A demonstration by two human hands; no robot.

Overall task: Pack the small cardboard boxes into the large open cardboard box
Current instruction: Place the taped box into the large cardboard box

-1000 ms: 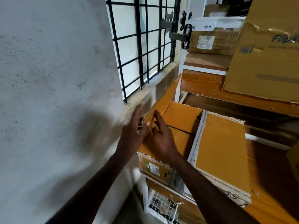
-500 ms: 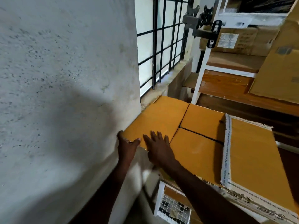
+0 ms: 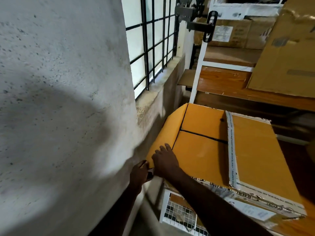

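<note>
While the right hand [image 3: 164, 160] lies flat on the large box [image 3: 202, 150] beside the wall [image 3: 68, 99], left fingers [image 3: 142, 165] pinch its flap.

Rough white plastered wall [image 3: 59, 82] on the left with a soft shadow across it, bright window [image 3: 150, 45] behind black metal bars, worn concrete sill [image 3: 153, 92], white-framed shelving [image 3: 198, 68] with wooden boards on the right

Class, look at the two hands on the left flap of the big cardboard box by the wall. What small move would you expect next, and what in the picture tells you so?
Probably pressing the left flap flat. It bows down toward the wall, the right hand lies on it and the left hand grips its near corner.
</note>
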